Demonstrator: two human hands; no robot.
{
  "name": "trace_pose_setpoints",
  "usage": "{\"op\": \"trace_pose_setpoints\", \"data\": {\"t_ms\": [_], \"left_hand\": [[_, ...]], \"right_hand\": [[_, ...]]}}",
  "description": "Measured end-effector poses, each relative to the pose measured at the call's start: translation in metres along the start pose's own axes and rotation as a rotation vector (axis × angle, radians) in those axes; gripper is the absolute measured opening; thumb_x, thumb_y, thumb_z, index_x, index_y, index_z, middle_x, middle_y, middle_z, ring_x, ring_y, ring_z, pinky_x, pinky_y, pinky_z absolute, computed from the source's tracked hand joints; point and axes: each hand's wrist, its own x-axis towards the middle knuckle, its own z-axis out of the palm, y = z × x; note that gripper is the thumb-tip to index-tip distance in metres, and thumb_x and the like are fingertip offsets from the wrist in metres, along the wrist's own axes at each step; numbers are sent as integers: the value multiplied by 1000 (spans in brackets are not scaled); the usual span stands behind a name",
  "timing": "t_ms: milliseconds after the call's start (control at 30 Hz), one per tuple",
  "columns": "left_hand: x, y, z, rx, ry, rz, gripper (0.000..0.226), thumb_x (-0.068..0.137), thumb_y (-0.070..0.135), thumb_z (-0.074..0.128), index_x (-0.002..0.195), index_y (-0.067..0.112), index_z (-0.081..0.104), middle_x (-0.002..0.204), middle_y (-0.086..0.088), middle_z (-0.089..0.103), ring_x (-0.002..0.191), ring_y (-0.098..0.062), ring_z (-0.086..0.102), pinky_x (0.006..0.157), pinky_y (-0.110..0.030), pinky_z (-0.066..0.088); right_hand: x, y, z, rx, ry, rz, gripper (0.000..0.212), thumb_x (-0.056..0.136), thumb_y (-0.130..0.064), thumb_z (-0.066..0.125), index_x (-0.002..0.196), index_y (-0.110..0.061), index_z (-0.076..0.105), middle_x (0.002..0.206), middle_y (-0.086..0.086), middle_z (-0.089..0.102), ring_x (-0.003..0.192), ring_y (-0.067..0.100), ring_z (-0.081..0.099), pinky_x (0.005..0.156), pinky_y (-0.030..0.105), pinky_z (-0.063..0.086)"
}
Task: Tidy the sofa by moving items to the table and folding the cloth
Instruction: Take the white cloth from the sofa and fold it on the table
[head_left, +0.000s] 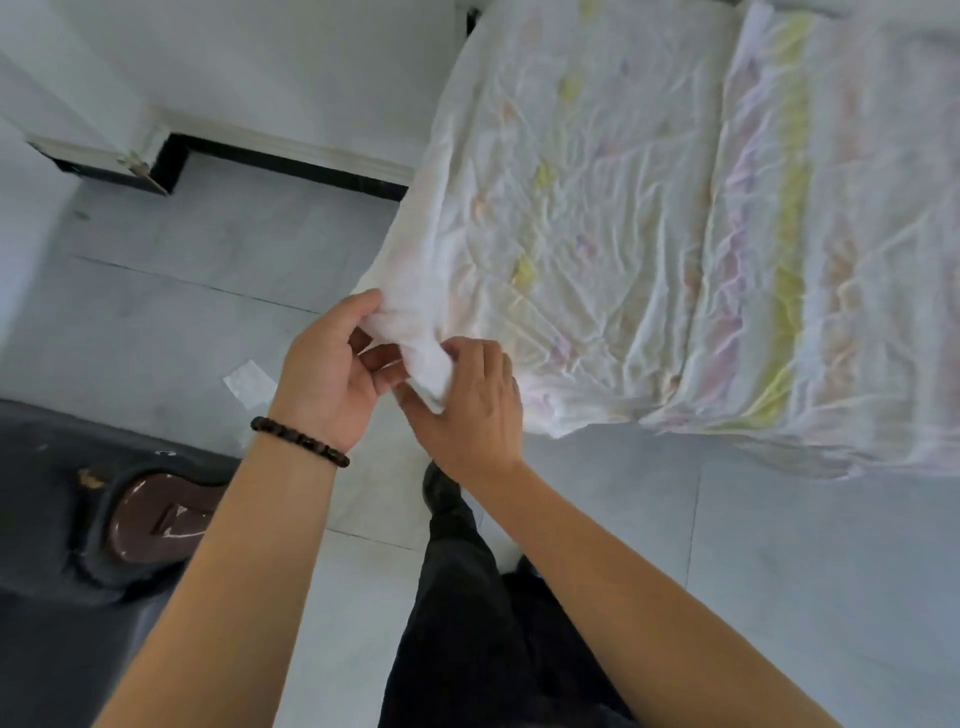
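Hands meet at the cloth (597, 208) corner: my left hand (332, 364) pinches it from the left, my right hand (467, 400) grips beneath.

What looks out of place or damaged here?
A white paper scrap lies on the floor. The wall trim at the far-left corner looks chipped. The cloth is heavily creased, its near corner bunched between the left hand and right hand.

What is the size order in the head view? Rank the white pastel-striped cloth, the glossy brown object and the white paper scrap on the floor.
1. White pastel-striped cloth, by far largest.
2. Glossy brown object.
3. White paper scrap, smallest, though farther from the camera.
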Motion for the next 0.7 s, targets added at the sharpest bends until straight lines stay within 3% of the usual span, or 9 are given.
{"op": "trace_pose_setpoints", "data": {"t_ms": [67, 133, 267, 400, 467, 533, 633, 700], "left_hand": [[-18, 7, 17, 78, 44, 50, 16, 88, 23, 64, 98, 12, 68, 98, -6, 72, 88, -19, 70, 72, -33, 58], [-29, 16, 33, 112, 105, 94, 13, 86, 24, 67, 96, 15, 68, 105, -4, 72, 99, -19, 68, 80, -33, 57], [-28, 23, 61, 54, 19, -35, 12, 88, 18, 64, 99, 15, 63, 103, -5, 67, 97, -20, 64, 80, -34, 54], [-11, 33, 88, -59, -86, -230, 26, 90, 5, 49, 116, 4, 54, 108, -10, 60, 96, -24, 60, 76, -39, 55], [4, 40, 99, -76, -118, -276, 40, 88, 2, 44, 128, 2, 49, 124, -11, 57, 110, -26, 57, 92, -43, 51], [19, 44, 109, -56, -154, -332, 46, 85, 1, 42, 131, 2, 48, 127, -13, 55, 110, -30, 56, 93, -46, 48], [39, 50, 121, 8, -202, -414, 37, 89, 15, 43, 124, 6, 52, 115, -14, 58, 99, -32, 56, 77, -45, 46], [62, 57, 121, 59, -231, -441, 35, 91, 27, 53, 121, 10, 57, 112, -13, 63, 101, -31, 60, 85, -45, 49]], "right_hand": [[-6, 4, -29, 47, -52, 76, 32, 90, -26, 58, 120, -15, 56, 110, 3, 55, 96, 26, 58, 68, 30, 41], [-11, 15, -59, 79, -59, 99, 35, 93, -10, 48, 127, -17, 56, 115, 5, 55, 95, 27, 58, 71, 31, 43], [-16, 32, -113, 161, -34, 126, 35, 93, -3, 41, 123, -15, 56, 111, 6, 60, 91, 26, 58, 75, 36, 49], [-14, 42, -139, 203, -67, 173, 31, 93, -2, 33, 112, -11, 56, 96, 4, 59, 78, 20, 53, 58, 24, 38], [-13, 41, -144, 179, -77, 145, 25, 95, -6, 32, 109, -11, 52, 87, 2, 55, 70, 18, 49, 53, 22, 31], [-11, 32, -147, 155, -76, 134, 19, 97, -23, 36, 110, -16, 48, 76, -3, 52, 62, 15, 48, 54, 28, 32], [6, 16, -141, -136, -82, 246, 57, 83, -71, 49, 115, -24, 43, 76, -8, 53, 66, 18, 54, 61, 31, 38], [18, 15, -127, -286, -41, 325, 59, 78, -73, 56, 110, -25, 45, 76, -6, 61, 68, 22, 61, 59, 30, 38]]}}
